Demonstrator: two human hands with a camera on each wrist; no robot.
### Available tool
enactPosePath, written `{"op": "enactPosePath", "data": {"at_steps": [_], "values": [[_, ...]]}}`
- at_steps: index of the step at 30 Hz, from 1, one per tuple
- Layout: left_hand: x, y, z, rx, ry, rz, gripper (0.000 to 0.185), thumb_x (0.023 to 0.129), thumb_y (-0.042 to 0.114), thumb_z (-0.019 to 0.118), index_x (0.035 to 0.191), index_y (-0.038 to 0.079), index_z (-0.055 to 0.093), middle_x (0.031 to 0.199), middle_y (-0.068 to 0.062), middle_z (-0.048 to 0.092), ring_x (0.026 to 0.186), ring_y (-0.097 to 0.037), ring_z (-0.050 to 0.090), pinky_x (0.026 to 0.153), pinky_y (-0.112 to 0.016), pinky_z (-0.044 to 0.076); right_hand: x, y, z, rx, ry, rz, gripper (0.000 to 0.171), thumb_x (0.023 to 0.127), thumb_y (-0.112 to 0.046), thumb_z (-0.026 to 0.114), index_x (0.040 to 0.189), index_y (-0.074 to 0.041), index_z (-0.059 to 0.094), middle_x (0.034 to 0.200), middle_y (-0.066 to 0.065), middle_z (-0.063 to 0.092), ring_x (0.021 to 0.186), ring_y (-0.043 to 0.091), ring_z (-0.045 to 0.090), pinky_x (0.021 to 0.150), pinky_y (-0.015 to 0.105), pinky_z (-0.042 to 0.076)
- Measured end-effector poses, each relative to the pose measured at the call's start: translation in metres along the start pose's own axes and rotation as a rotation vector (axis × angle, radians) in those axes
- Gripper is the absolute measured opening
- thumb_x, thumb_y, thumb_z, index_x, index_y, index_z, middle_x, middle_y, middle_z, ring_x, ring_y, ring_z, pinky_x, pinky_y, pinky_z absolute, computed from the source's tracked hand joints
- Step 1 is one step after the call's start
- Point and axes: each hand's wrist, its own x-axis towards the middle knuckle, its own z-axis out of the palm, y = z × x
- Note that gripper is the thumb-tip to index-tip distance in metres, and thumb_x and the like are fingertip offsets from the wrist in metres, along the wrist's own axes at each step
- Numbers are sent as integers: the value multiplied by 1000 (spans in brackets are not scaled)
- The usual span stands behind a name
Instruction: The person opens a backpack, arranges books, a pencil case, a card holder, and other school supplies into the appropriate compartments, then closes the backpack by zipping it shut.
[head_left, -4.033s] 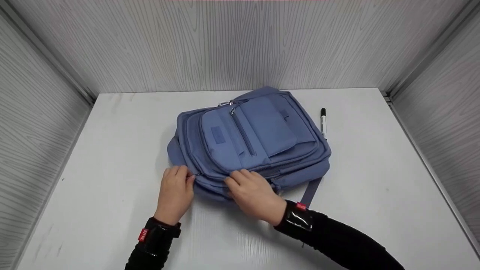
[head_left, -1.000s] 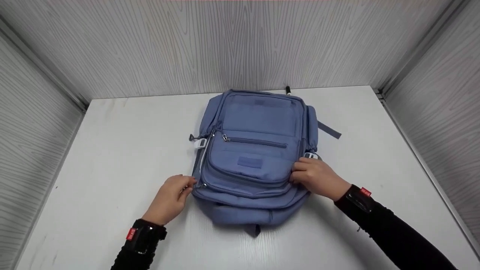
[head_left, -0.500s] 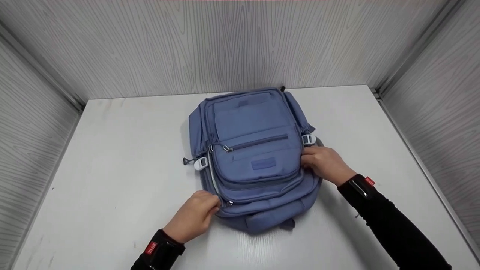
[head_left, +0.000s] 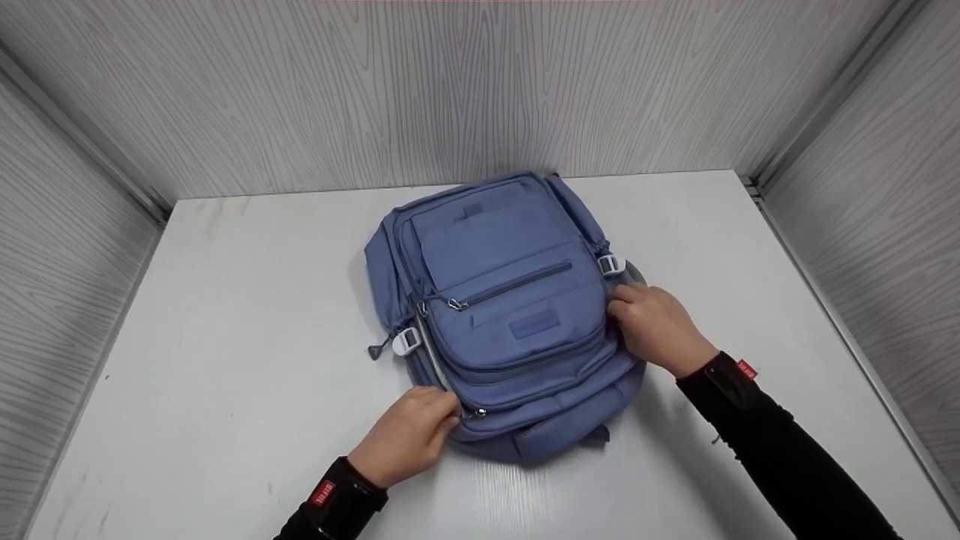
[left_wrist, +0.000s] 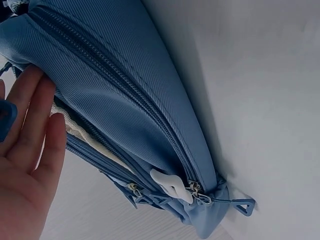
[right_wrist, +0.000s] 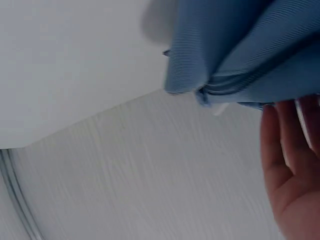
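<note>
A blue backpack lies front up on the white table, its top end toward the back wall, slightly turned. My left hand grips its lower left edge, right beside a metal zipper slider. In the left wrist view, the fingers of the left hand reach under a fold of fabric, and a blue zipper pull shows near them. Pale lining is visible along the parted zipper. On the opposite side, my right hand holds the bag's right edge below a white buckle; its fingertips are partly hidden.
A second white buckle and a dangling cord pull stick out at the bag's left side. Wood-grained panels close off the back and both sides of the table. A small black tip shows behind the bag.
The backpack has been turned from lying sideways to lengthwise, then tilted counterclockwise. Both hands moved with it, the left lately toward the right and nearer. The marker behind is now almost wholly covered.
</note>
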Motion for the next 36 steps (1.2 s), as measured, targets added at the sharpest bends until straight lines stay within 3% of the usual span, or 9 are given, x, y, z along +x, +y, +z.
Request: {"op": "enactPosePath", "data": {"at_steps": [3, 7, 10, 14, 18, 21, 28, 32, 36], "values": [[1, 1, 1, 27, 25, 5, 17, 82, 4, 72, 80, 11, 57, 76, 2, 58, 76, -13, 57, 76, -31, 49, 3, -29, -12, -51, 42, 2, 9, 77, 7, 63, 77, -2, 64, 79, 10, 63, 69, 29, 57, 57, 39, 46], [4, 5, 3, 53, 70, 20, 18, 79, 5, 74, 79, 12, 58, 78, 2, 55, 75, -12, 51, 72, -29, 45, 9, -76, -17, 9, 104, -107, 11, 77, 0, 67, 86, -6, 65, 82, 5, 65, 72, 23, 60, 60, 36, 50], [7, 10, 3, 55, 85, 41, 17, 79, 7, 74, 80, 12, 58, 78, 2, 54, 74, -12, 50, 71, -28, 44, 14, -109, -11, 40, 83, -199, 11, 81, -11, 71, 90, -9, 67, 86, 2, 65, 76, 19, 61, 63, 33, 52], [10, 16, 5, 38, 79, 50, 15, 81, 8, 72, 80, 12, 59, 78, 2, 55, 75, -13, 52, 72, -29, 44, 18, -138, 0, -15, 20, -244, 6, 84, -15, 71, 89, -11, 67, 90, 0, 65, 79, 16, 60, 63, 29, 52], [11, 16, 4, 11, 57, 35, 13, 83, 8, 71, 81, 12, 59, 79, 2, 56, 76, -13, 53, 74, -29, 45, 17, -146, 6, -45, 12, -237, 6, 86, -15, 71, 83, -12, 66, 88, 0, 64, 77, 15, 59, 61, 27, 51], [9, 7, 2, 43, 63, 14, 13, 81, 8, 72, 81, 12, 59, 79, 1, 56, 76, -14, 53, 72, -29, 44, 16, -144, 8, -40, 15, -240, 6, 83, -10, 71, 81, -11, 65, 85, 0, 64, 76, 15, 59, 61, 27, 52], [4, -29, -8, 252, 88, -76, 16, 78, 11, 74, 77, 12, 58, 77, 1, 57, 74, -18, 54, 68, -32, 44, 13, -142, 8, -48, 58, -260, 14, 75, 1, 73, 82, -9, 66, 83, 1, 62, 74, 14, 57, 57, 26, 51], [8, -49, -17, 278, 99, -187, 17, 79, 10, 75, 75, 10, 58, 75, -2, 57, 73, -20, 55, 65, -35, 43, 13, -142, 8, -44, 77, -268, 15, 76, 2, 74, 80, -9, 64, 81, 1, 61, 71, 14, 56, 57, 25, 50], [17, -66, -23, 301, 81, -213, 15, 80, 10, 75, 76, 8, 61, 75, -4, 59, 73, -23, 56, 63, -36, 43, 13, -143, 8, -29, 75, -268, 16, 76, 3, 73, 80, -9, 64, 81, 1, 61, 72, 14, 57, 57, 25, 50]]}}
